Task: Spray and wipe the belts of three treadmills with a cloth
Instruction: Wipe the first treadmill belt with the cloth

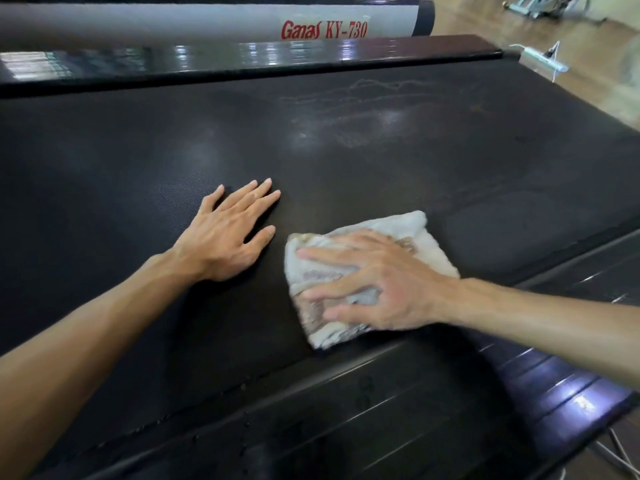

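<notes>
A wide black treadmill belt (346, 150) fills most of the view, with faint wet streaks toward its far right. A folded, soiled white cloth (412, 226) lies flat on the belt near its front edge. My right hand (377, 282) presses down on the cloth with spread, straight fingers. My left hand (228, 233) rests flat on the bare belt just left of the cloth, fingers straight and pointing away from me. No spray bottle is in view.
A glossy dark side rail (242, 60) borders the belt's far side, with a neighbouring treadmill's white cover marked "Ganas KY-730" (322, 29) behind it. The ribbed near side rail (398, 417) runs below my hands. Wooden floor and a white power strip (543, 60) lie at the upper right.
</notes>
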### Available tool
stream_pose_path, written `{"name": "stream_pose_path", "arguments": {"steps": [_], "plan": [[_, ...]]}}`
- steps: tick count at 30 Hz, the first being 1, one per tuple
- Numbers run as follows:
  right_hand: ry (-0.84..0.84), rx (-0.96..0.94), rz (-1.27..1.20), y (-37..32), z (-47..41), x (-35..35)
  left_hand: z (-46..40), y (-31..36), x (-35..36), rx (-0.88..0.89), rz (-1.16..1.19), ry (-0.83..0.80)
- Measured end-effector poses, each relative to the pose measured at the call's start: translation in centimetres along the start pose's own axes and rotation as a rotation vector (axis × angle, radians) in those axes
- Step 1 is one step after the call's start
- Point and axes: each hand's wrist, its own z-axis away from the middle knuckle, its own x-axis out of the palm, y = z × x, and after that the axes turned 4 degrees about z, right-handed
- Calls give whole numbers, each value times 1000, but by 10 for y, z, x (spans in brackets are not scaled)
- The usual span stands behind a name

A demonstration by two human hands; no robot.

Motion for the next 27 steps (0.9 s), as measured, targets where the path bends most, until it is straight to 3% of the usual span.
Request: {"name": "stream_pose_path", "arguments": {"steps": [4,8,14,20,24,27], "plan": [[-85,-82,-38,-33,-22,16,-3,-2,1,0,15,13],[-85,-70,-48,-6,-8,4,-3,-3,-3,-31,47,11],[-26,162,23,80,13,-22,-9,1,-2,-201,82,73],[-50,425,72,124,-56,-34,-29,12,2,-363,53,115],[-118,239,63,94,-75,-24,-49,18,-5,-412,42,112],[-180,246,48,111,-49,-31,-57,20,-11,-405,11,74]]}}
